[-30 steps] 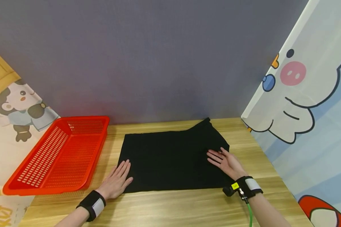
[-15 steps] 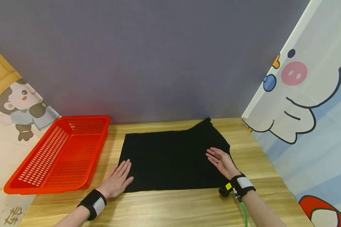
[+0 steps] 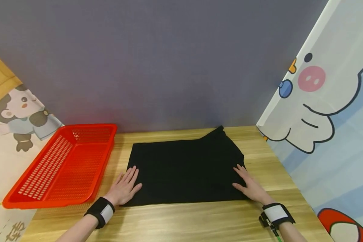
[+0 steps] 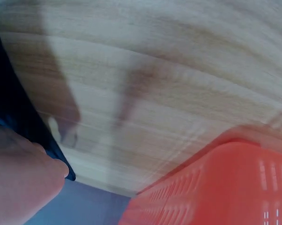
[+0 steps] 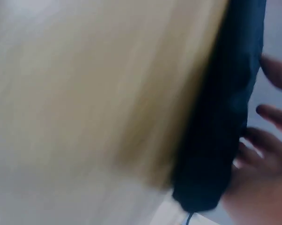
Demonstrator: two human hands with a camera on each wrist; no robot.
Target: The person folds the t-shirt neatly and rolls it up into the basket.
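Seemingly the black cloth is being smoothed on the table: the left hand lies on its left edge, the right hand is at the opposite one, both with fingers spread, gripping nothing. Its crooked far-right corner probably calls for a tug. Whether the right fingertips touch, I can't tell; that wrist view is blurred.

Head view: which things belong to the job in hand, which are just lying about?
In the job, by the look of it:
- black cloth, spread on the wooden table
- left hand, at its left edge
- right hand, at its right edge

Apparently just there:
- red plastic basket, left of the cloth, touched by neither hand
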